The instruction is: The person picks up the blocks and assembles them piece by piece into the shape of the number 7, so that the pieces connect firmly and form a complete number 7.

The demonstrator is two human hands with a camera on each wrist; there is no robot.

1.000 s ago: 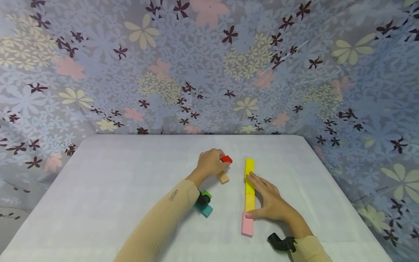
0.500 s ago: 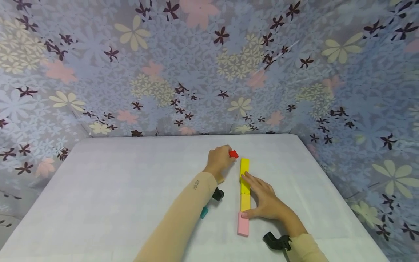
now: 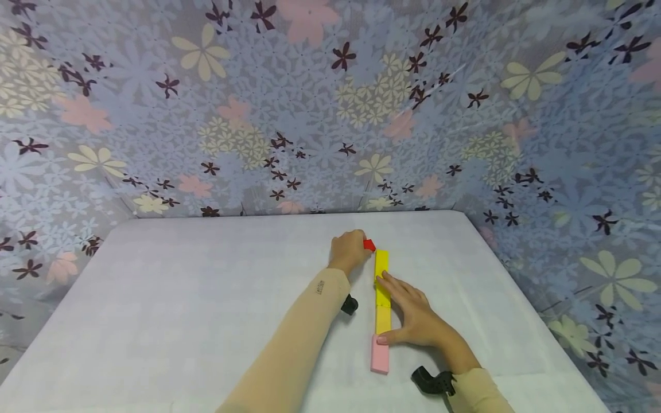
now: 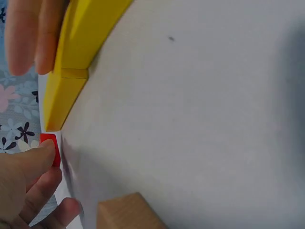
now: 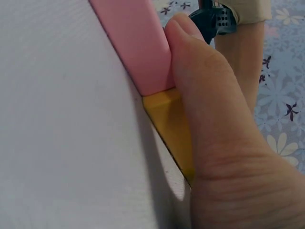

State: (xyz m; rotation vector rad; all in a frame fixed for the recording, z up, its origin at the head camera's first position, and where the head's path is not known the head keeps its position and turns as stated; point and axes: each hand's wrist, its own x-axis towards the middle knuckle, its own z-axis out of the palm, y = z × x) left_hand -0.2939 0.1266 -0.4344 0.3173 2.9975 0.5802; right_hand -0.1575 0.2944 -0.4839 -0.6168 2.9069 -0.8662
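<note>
My left hand (image 3: 347,250) pinches a small red block (image 3: 369,245) between thumb and fingers, right at the far end of a straight row. Yellow blocks (image 3: 382,263) laid end to end make up most of that row, and a pink block (image 3: 380,358) finishes it on the near side. Along the row's right side lies my right hand (image 3: 415,315), its fingers spread, fingertips on the yellow part and thumb against the pink block. In the left wrist view the red block (image 4: 57,150) is close to the last yellow block (image 4: 59,105), partly covered by the thumb.
A plain wooden block (image 4: 126,212) shows at the bottom of the left wrist view; the left sleeve (image 3: 304,327) hides it in the head view. Black wrist cameras (image 3: 434,381) jut from both wrists. Flowered cloth (image 3: 310,115) rises behind the white table (image 3: 206,298).
My left hand has carried the red block rightward to the far end of the yellow row. Its forearm now covers the wooden, green and teal blocks. My right hand keeps its place on the row.
</note>
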